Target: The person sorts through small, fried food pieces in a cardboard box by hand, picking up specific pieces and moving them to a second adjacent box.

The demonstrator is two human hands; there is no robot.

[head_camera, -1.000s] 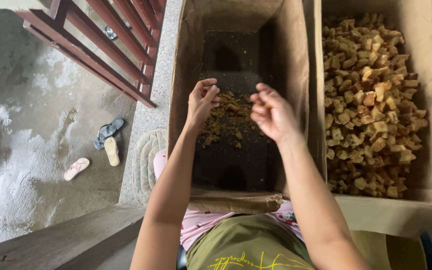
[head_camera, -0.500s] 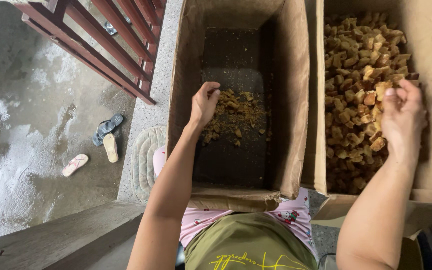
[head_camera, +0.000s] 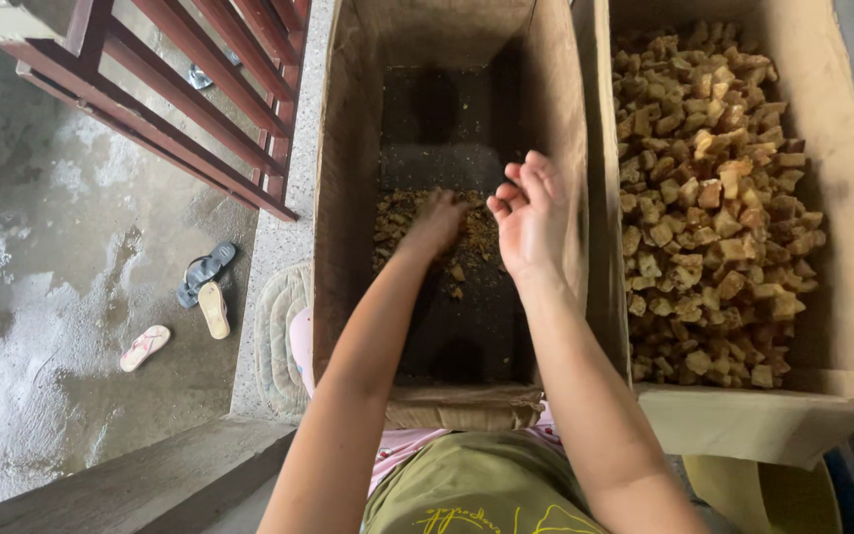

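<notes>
On the wet concrete floor (head_camera: 42, 257) at the far left, a pink sandal (head_camera: 144, 347) and a dark pair of sandals (head_camera: 206, 282) are seen, below a red railing (head_camera: 200, 109). A woven mat (head_camera: 279, 326) lies against the left wall of the middle cardboard box (head_camera: 343, 198). Inside that box, the left hand (head_camera: 437, 222) is pressed down into a small heap of brown chunks (head_camera: 402, 222) on the dark bottom; its fingers are buried, so whether it is closed cannot be told. The right hand (head_camera: 531, 218) is held above the box near its right wall, palm up, fingers loosely spread, nothing gripped. At the right, a second cardboard box (head_camera: 842, 198) is filled with tan chunks (head_camera: 714, 198).
</notes>
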